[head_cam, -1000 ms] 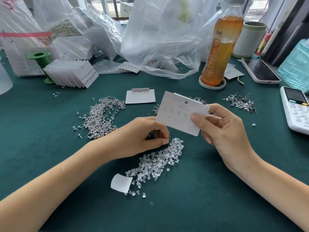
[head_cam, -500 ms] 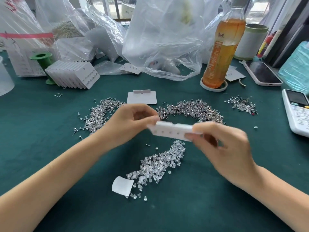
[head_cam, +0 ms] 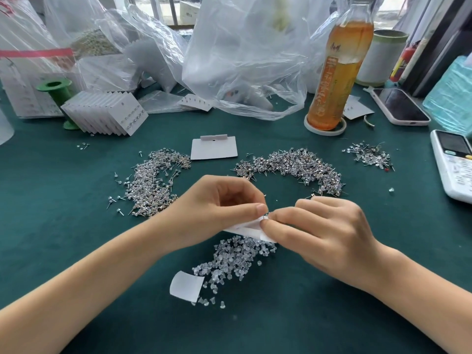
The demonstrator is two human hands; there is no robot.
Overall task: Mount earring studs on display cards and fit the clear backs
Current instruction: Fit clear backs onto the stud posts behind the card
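A white display card (head_cam: pixel 245 228) is held low over the green table, mostly hidden under my two hands. My left hand (head_cam: pixel 219 208) pinches its upper edge between thumb and curled fingers. My right hand (head_cam: pixel 321 233) meets it fingertip to fingertip and pinches something tiny at the card's edge; I cannot tell what. Clear backs (head_cam: pixel 235 259) lie in a heap just below the card. Stud piles lie at the left (head_cam: pixel 153 185) and behind my hands (head_cam: pixel 293 164). A blank card (head_cam: pixel 214 149) lies flat further back.
A fanned stack of filled cards (head_cam: pixel 107 113) leans against a green spool (head_cam: pixel 57 98) at back left. Plastic bags (head_cam: pixel 242 54), an orange drink bottle (head_cam: pixel 337 70), a phone (head_cam: pixel 399 106) and a white calculator (head_cam: pixel 454 164) ring the work area. A paper scrap (head_cam: pixel 185 286) lies near the backs.
The card has gone from raised and facing me to tilted flat and lowered over the clear backs. Both hands have come together at its edge, fingertips touching.
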